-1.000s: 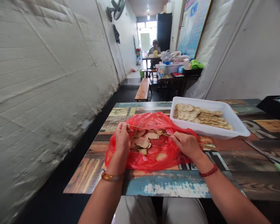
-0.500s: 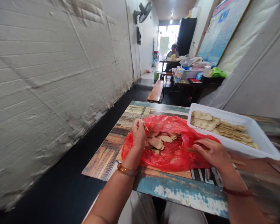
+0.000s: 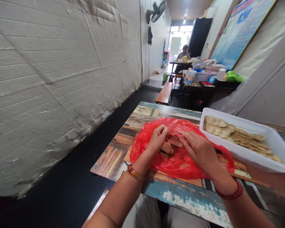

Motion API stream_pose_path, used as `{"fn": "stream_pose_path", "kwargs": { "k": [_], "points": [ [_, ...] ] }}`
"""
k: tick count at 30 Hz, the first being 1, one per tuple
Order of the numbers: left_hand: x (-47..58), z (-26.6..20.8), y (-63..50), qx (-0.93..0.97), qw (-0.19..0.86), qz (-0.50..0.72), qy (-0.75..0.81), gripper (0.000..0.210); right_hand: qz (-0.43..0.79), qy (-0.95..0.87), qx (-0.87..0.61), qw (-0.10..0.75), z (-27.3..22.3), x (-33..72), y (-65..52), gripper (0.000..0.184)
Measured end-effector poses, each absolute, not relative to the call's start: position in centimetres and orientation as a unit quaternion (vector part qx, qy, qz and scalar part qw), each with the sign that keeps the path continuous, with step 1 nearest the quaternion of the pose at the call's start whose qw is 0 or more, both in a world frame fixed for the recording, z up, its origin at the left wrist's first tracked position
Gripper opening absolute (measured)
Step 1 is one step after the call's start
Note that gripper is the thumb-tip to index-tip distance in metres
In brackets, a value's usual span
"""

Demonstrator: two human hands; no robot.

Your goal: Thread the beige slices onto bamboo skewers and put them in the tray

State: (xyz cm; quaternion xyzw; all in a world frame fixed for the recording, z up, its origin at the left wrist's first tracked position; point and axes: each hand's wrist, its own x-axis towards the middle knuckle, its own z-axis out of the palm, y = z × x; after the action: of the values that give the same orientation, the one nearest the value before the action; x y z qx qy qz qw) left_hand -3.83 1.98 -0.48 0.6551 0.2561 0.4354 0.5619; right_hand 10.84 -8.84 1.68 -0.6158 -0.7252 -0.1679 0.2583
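My left hand (image 3: 159, 136) is closed in a pinch on a thin wooden skewer (image 3: 173, 136), of which only a short length shows. Facing it, my right hand (image 3: 197, 148) has its fingers together at the skewer's other end; what they grip is hidden. Both hands are over an open red plastic bag (image 3: 142, 148) lying on the table. Pale, flat oval slices (image 3: 166, 148) lie in the bag below the hands, their exact kind unclear.
A white plastic tray (image 3: 281, 148) at right holds skewered pale slices (image 3: 242, 134) in rows. Loose sticks (image 3: 250, 180) lie on the patterned table (image 3: 109, 161). Beyond are a bench (image 3: 164, 92), a cluttered table (image 3: 194, 85) and a seated person (image 3: 184, 54). A wall (image 3: 61, 79) runs along the left.
My right hand has moved left and up from the bag's right side to meet my left hand. The view has shifted slightly, and much less of the skewer shows between the hands.
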Motion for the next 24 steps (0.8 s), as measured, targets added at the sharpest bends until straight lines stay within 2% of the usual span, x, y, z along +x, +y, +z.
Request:
{"fn": "stream_pose_path", "kwargs": {
  "k": [6,10,14,20,23,24],
  "points": [
    [-3.9,-0.4,1.9,0.698,0.548,0.396,0.236,0.031,0.035,-0.72,-0.593,0.358,0.1,10.5,-9.2,0.035],
    [-3.9,-0.1,1.8,0.741,0.507,0.372,0.235,0.032,0.162,-0.665,-0.614,0.394,-0.8,10.5,-9.6,0.036],
    [-4.5,0.0,2.6,0.803,0.419,0.331,0.264,0.028,0.203,-0.587,-0.637,0.457,-3.1,11.0,-9.0,0.035],
    [-5.5,-0.2,3.5,0.909,0.254,0.188,0.273,0.007,0.255,-0.532,-0.634,0.501,-5.5,11.5,-8.1,0.036],
    [-5.8,-0.3,3.5,0.928,0.222,0.162,0.251,0.002,0.264,-0.516,-0.633,0.513,-5.5,11.6,-8.0,0.036],
    [-5.9,-0.3,3.5,0.93,0.225,0.159,0.243,0.007,0.267,-0.513,-0.632,0.515,-5.5,11.6,-7.9,0.035]
  ]
}}
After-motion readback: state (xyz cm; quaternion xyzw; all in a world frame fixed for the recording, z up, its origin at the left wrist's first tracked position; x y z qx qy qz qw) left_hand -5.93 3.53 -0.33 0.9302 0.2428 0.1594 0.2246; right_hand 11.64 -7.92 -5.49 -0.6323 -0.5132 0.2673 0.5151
